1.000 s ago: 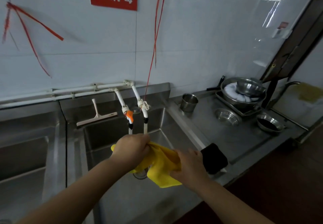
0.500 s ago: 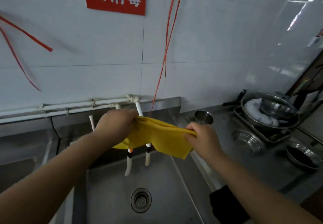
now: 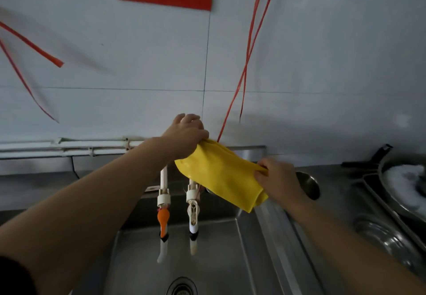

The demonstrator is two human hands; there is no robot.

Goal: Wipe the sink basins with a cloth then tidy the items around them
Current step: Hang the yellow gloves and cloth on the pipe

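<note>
Head view, yellow cloth stretched between hands, sloping down rightward

We see a soft, matt yellow cloth, gently creased and folded. Below it, the sink basin is brushed stainless steel with a dull sheen, and the table to the right shares the same grey metal finish. Two taps look like smooth white plastic, one with a glossy orange handle. The wall tiles are glossy white and smooth. A metal cup and metal bowls gleam faintly.
</note>
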